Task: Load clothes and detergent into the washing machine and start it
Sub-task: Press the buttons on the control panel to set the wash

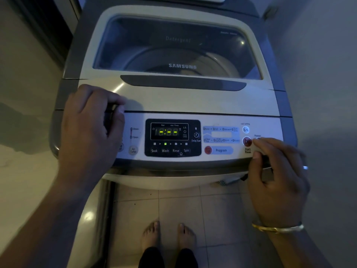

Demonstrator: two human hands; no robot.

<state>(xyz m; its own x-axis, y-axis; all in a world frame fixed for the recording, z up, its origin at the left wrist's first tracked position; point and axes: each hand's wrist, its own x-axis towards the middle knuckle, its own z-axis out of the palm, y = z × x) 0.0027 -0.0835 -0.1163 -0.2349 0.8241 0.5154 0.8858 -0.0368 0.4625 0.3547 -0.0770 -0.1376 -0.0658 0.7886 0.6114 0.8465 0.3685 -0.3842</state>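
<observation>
Fingers (pixel 259 144) of the right hand (pixel 278 182) reach loosely spread to the panel (pixel 212 120) at 3 o'clock, a fingertip just beside the red start button (pixel 246 141) — gripping nothing. Left hand (pixel 90 126) rests at 9 o'clock on the washer (pixel 173 97), fingers curled over its corner, holding nothing. Lid (pixel 193 101) is shut; the display (pixel 168 132) glows green, Wash light lit. Whether clothes lie inside, I cannot tell. 2 bare feet (pixel 168 235) stand at 6 o'clock.

"SAMSUNG" on washer lid (pixel 182 66)
</observation>
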